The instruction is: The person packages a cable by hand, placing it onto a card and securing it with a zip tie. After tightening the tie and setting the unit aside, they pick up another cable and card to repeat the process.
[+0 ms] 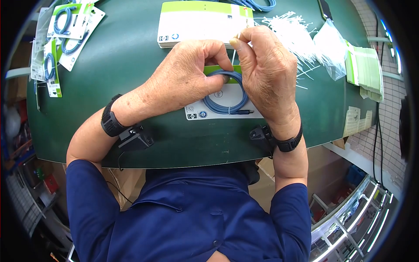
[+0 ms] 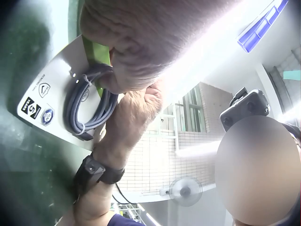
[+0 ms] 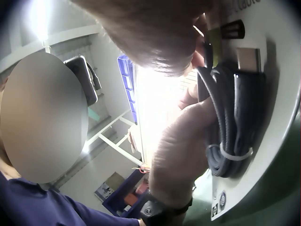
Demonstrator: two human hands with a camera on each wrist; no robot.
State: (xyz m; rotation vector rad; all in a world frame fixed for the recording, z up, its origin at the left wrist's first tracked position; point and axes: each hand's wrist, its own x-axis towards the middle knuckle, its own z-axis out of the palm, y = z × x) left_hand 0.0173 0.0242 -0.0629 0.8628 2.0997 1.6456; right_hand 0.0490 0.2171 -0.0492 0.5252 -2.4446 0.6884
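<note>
Both hands busy at a round, blue braided-cable coil (image 1: 220,108)!
Head: it lies over a white-and-green card (image 1: 194,105); left hand (image 1: 183,74) pinches its rim, right hand (image 1: 273,67) a thin white plastic tie (image 1: 233,56). Left wrist: looks light, springy; grip the bundled side. Right wrist: metal-tipped black plug (image 3: 249,99), probably stiff; spare it.
</note>
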